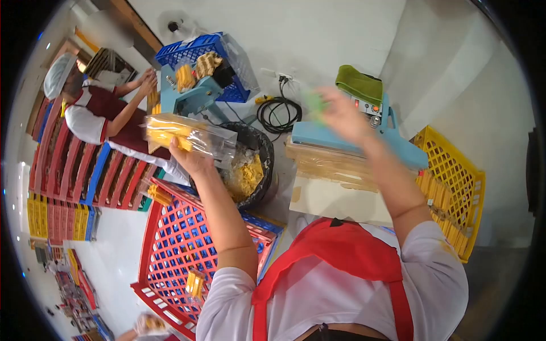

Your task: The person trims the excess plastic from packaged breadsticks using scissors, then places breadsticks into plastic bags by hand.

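My left hand (191, 159) is closed around a clear plastic bag (219, 142) with yellow stick-shaped pieces (164, 132) inside. The bag's empty end points right, over a black-lined bin (264, 149) with yellow scraps in it. Motion smears my right hand (345, 118), which is raised above a light-blue sealing machine (324, 135). A blurred green item (314, 105) shows at its fingers; its kind cannot be made out. A green cloth (359, 83) lies on top of the machine, behind my right hand.
A red crate (149, 241) with a few packs stands at lower left. At right, a yellow crate (475, 170) holds packed yellow sticks. A co-worker (94, 116) works at another light-blue machine (202, 94), beside a blue crate (193, 46). Coiled black cable (278, 116) lies behind.
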`<state>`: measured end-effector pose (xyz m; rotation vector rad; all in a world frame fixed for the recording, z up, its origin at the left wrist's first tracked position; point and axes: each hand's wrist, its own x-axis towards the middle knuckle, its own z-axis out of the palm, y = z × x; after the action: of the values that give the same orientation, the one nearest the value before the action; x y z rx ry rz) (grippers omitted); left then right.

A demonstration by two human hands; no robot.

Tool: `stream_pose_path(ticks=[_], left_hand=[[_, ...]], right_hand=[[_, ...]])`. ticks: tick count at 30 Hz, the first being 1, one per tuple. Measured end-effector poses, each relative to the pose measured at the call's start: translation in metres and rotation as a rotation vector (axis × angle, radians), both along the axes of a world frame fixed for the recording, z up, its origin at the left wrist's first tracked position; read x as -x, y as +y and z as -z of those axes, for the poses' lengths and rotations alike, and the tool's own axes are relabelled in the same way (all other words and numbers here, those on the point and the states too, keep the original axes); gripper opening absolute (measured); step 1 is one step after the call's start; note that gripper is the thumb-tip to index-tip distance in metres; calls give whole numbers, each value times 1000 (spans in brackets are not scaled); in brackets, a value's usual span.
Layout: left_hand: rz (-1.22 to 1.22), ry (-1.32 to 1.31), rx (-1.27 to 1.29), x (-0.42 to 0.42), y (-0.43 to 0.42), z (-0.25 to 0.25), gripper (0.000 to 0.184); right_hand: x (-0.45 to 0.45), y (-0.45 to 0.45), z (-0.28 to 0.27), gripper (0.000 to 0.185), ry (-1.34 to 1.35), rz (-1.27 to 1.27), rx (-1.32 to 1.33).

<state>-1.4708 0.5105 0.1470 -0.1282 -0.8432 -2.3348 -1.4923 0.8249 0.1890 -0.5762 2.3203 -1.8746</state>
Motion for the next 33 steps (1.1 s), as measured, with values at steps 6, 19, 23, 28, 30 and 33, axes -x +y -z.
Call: stream_pose_path(ticks=[6,19,23,28,30,33], left_hand=[[345,-159,-305,-17,13,30,20],[370,-312,-466,-45,48,23,33],[311,-311,-406,-57,52,13,36],[432,-186,-443,-63,47,2,39],[426,-198,-407,-66,46,-1,40],[496,-224,-444,-68,47,-5,40]], right_hand=[[33,161,93,44,110,693,-810],[55,204,146,42,-5,234,-805],[63,217,166,46,204,165,-935],[50,203,139,43,186,287,-733],[56,209,145,40,97,264,-731],[63,215,148,35,-18,187,-557]])
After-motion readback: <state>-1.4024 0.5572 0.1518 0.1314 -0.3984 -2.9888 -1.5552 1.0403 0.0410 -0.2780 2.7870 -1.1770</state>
